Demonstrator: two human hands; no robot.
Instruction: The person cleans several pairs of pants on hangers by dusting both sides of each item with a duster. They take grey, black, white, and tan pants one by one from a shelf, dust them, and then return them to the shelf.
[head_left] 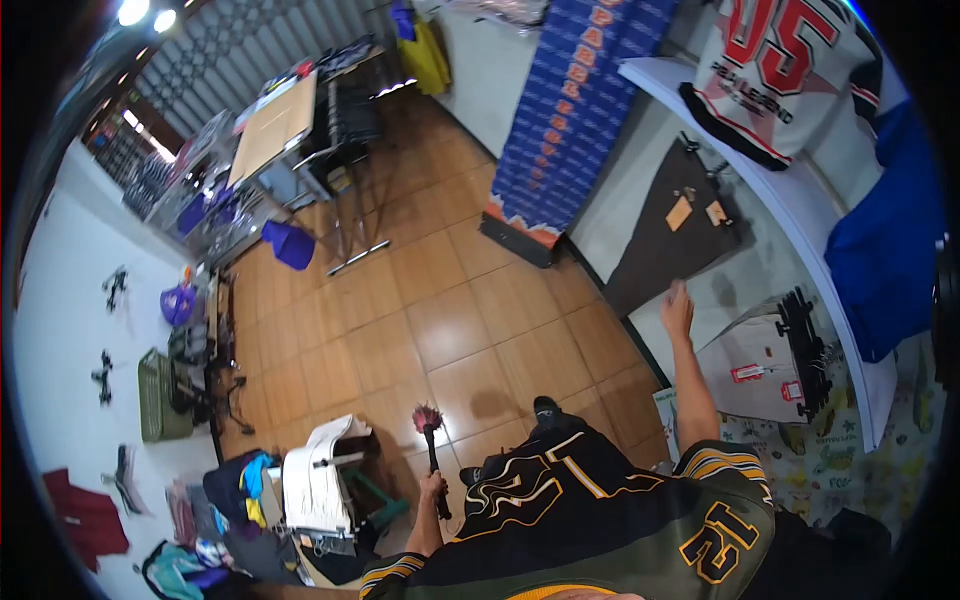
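My left hand (433,486) is wrapped round the black handle of a duster (427,418), whose reddish-pink fluffy head points away from me over the tiled floor. Reaching forward to the right, my right hand (678,302) is beside the lower edge of a dark brown pair of trousers (665,215) hung on the wall. Its fingers look curled together, and whether anything is in them cannot be made out. Nearer to my right forearm hangs a beige garment (755,365) with red tags, on black clip hangers.
A white shelf (800,215) carrying a jersey (775,80) runs along the right wall. A tall blue banner (570,120) stands ahead. Folding tables (275,125) are at the far left. A rack with pale clothes (318,475) stands near my left arm. Tiled floor (390,310) lies between.
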